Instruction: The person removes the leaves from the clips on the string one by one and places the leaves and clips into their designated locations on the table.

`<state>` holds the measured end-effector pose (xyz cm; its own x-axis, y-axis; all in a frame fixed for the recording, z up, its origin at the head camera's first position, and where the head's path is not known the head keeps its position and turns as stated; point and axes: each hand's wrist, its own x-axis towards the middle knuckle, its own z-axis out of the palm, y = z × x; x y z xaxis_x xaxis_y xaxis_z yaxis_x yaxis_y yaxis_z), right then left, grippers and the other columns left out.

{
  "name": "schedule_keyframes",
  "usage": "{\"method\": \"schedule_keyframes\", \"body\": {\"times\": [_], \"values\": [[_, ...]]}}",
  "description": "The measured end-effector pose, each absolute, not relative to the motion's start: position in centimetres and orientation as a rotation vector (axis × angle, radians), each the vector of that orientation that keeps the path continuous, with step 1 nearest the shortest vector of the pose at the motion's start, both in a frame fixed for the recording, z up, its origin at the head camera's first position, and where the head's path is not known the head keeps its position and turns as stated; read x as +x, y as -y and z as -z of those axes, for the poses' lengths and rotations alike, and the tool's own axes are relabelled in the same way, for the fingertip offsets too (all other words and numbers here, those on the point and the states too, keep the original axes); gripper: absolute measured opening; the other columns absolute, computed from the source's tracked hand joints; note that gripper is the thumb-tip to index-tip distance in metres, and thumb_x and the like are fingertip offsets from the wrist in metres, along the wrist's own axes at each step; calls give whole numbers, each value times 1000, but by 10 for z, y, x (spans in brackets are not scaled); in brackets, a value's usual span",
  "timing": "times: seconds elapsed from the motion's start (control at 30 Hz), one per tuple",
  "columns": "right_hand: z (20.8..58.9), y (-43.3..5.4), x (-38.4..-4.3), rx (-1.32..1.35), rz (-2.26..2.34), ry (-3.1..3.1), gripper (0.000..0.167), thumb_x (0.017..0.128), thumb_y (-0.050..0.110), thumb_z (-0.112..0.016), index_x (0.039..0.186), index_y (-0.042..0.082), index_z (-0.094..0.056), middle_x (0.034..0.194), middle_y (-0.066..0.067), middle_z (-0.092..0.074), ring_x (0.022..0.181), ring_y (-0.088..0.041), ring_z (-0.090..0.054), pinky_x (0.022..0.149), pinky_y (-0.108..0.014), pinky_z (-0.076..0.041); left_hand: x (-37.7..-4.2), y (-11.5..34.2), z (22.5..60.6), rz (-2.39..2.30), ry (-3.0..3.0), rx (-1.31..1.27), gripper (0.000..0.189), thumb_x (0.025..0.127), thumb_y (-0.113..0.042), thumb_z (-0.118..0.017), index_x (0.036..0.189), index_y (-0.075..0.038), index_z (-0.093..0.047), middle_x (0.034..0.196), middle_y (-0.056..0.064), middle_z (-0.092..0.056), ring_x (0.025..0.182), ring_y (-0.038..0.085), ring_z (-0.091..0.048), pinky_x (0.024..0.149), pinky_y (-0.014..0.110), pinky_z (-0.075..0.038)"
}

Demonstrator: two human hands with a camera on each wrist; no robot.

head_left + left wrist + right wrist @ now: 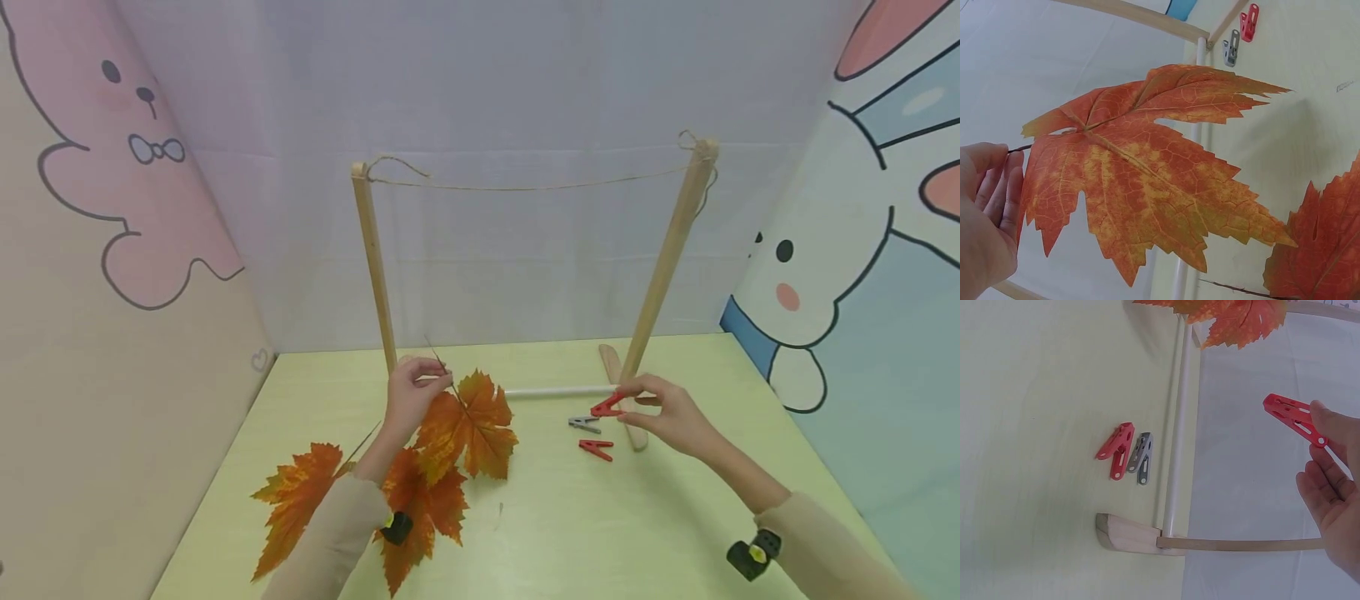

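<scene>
My left hand (412, 396) pinches the thin dark stem of an orange maple leaf (480, 429), which hangs to the right of the fingers above the table. The leaf (1129, 169) fills the middle of the left wrist view. In my right hand (671, 417), a red clothespin (607, 405) is pinched between thumb and fingers by its handle end; the right wrist view shows this red clothespin (1294, 417) raised, its nose pointing away from the hand. A grey clothespin (584, 424) and another red clothespin (596, 450) lie on the table just below it.
Two wooden posts (675, 242) stand at the back with a twine line (525, 188) tied between their tops. A white rod (558, 391) joins them low down, and the right post has a wooden foot (636, 435). Two more maple leaves (303, 500) lie at the left of the table.
</scene>
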<state>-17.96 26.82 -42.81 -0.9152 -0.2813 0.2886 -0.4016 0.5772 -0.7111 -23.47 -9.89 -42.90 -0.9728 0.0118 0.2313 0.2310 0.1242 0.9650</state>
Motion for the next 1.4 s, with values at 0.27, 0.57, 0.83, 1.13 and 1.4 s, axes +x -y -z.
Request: {"method": "schedule_keyframes", "body": {"times": [0.27, 0.57, 0.83, 1.13, 1.4], "values": [[443, -271, -173, 557, -1265, 2664, 28, 76, 10, -71, 103, 4, -63, 100, -8, -63, 93, -17, -57, 77, -29, -51, -235, 103, 449, 2092, 2173, -52, 17, 77, 1, -69, 89, 8, -60, 81, 7, -66, 65, 11, -66, 59, 25, -53], [457, -272, -165, 509, -1332, 2689, 30, 77, 12, -72, 103, 3, -62, 102, -10, -62, 96, -24, -56, 78, -42, -51, -225, 105, 468, 2172, 2147, 103, 20, 79, -1, -66, 95, 9, -58, 82, 7, -66, 67, 11, -65, 56, 23, -53], [469, -276, -161, 474, -1355, 2699, 30, 74, 9, -73, 101, 0, -62, 98, -9, -63, 92, -21, -58, 76, -43, -51, -219, 107, 498, 2213, 2159, 194, 22, 77, 0, -68, 94, 9, -58, 80, 5, -67, 66, 11, -65, 57, 23, -52], [478, -273, -158, 472, -1425, 2695, 31, 75, 11, -73, 102, 1, -62, 97, -9, -63, 90, -10, -57, 76, -43, -51, -217, 112, 520, 2200, 2122, 263, 22, 78, 3, -66, 96, 11, -57, 82, 8, -66, 66, 10, -64, 57, 22, -53], [492, -273, -153, 492, -1483, 2699, 32, 76, 15, -72, 102, 1, -62, 99, -10, -62, 90, -8, -55, 76, -40, -52, -217, 118, 542, 2086, 2180, 314, 19, 77, 6, -66, 94, 11, -58, 82, 14, -64, 65, 13, -64, 55, 22, -52]]}}
